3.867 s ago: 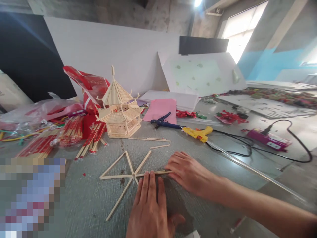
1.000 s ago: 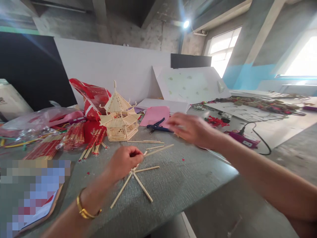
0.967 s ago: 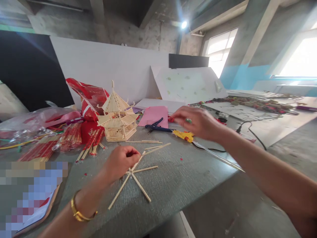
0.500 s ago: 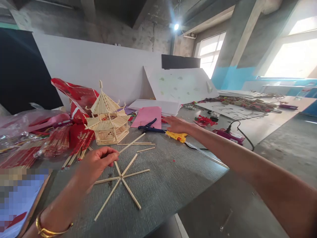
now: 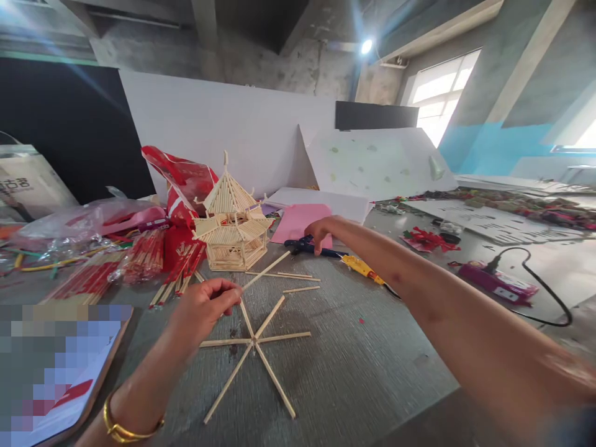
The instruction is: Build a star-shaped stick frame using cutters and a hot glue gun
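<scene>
My left hand [image 5: 212, 307] pinches one end of a thin wooden stick [image 5: 266, 270], which slants up and to the right. Below it, several wooden sticks lie on the table in a star [image 5: 254, 341], joined at the centre. My right hand [image 5: 322, 233] reaches across, its fingers curled down around a dark blue hand cutter [image 5: 298, 244] that lies on the table. Right beside the cutter is a yellow glue gun [image 5: 363, 268]. Behind the left hand stands a small pagoda model [image 5: 235, 226] built of sticks. A few loose sticks [image 5: 302, 289] lie in front of it.
Bundled sticks [image 5: 144, 251] and a red bag [image 5: 184, 180] crowd the left. A tablet-like board [image 5: 88, 385] lies near left. Pink paper [image 5: 300, 217] sits behind the cutter. At right are a purple power strip [image 5: 498, 282] with a black cable and a red ribbon bow [image 5: 428, 239].
My right hand has come down from above the pink paper's right side onto the cutter. The view has turned left. My left hand still holds the stick over the star.
</scene>
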`<state>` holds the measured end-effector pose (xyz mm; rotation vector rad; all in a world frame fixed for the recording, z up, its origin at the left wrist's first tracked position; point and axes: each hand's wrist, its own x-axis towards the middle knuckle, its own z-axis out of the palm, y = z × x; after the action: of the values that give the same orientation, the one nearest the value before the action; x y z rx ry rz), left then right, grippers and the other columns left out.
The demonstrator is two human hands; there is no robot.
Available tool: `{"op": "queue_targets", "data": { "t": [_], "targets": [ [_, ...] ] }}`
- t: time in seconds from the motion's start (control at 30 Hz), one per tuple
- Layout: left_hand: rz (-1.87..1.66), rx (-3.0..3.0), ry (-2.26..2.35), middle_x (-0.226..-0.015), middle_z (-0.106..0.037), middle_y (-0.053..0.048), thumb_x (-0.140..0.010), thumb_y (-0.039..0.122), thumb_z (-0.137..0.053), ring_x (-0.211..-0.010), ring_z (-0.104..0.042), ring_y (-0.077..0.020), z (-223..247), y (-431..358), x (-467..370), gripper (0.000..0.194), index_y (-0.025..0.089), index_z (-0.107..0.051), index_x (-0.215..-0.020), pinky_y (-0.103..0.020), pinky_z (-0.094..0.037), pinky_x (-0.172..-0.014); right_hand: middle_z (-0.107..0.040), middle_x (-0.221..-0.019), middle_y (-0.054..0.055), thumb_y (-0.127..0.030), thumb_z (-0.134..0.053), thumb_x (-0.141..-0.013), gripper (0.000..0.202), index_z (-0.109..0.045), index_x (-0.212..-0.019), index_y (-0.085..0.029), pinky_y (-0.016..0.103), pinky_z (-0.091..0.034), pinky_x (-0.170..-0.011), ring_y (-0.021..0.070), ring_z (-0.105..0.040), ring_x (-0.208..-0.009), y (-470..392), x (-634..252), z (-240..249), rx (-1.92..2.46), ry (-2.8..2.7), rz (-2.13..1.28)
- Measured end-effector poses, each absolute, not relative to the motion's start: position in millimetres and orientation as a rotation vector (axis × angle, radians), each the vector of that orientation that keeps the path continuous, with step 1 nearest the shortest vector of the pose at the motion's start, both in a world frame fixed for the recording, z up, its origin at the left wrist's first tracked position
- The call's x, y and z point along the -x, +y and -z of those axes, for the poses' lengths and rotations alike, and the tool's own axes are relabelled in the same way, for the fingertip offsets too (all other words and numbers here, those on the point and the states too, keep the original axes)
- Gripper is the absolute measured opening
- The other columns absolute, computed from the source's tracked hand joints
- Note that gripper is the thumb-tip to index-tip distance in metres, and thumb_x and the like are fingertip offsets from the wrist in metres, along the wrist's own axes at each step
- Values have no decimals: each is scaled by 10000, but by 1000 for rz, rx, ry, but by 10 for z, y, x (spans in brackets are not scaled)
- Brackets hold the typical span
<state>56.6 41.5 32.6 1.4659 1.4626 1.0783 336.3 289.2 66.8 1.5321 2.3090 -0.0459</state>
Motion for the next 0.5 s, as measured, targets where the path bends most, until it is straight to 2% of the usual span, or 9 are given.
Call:
{"op": "queue_targets", "data": {
  "t": [0.1,0.27,0.37,0.5],
  "targets": [
    [-1083,-1453,1468,-646,-626,5,-650,421,-618,-571,-504,-122,-330,411,-567,259,173,-646,-719,-222,-361,-543,-592,-1131,115,-347,-834,-362,846,-588,-1143,-130,342,-433,-778,291,-565,-967,2876,-3334,-670,-1515,2298,29],
    [-1065,-1465,1481,-668,-634,-3,-672,406,-599,-582,-517,-124,-337,406,-569,250,168,-650,-728,-224,-369,-550,-518,-1185,176,-357,-757,-526,699,-548,-1134,-82,360,-376,-882,321,-473,-1091,2708,-3305,-735,-1531,2480,-103],
    [-1079,-1461,1485,-671,-635,-5,-670,406,-599,-570,-514,-120,-332,416,-572,250,168,-647,-728,-223,-370,-542,-489,-1202,201,-329,-708,-579,608,-545,-1105,-70,385,-342,-921,340,-437,-1116,2556,-3301,-830,-1577,2603,-139],
    [-1112,-1419,1497,-646,-621,1,-650,386,-609,-552,-495,-109,-345,410,-594,227,165,-637,-697,-220,-367,-537,-564,-1089,190,-366,-610,-693,458,-562,-1044,-76,392,-392,-856,319,-508,-1011,2323,-3348,-997,-1717,2688,-22]
  ]
}}
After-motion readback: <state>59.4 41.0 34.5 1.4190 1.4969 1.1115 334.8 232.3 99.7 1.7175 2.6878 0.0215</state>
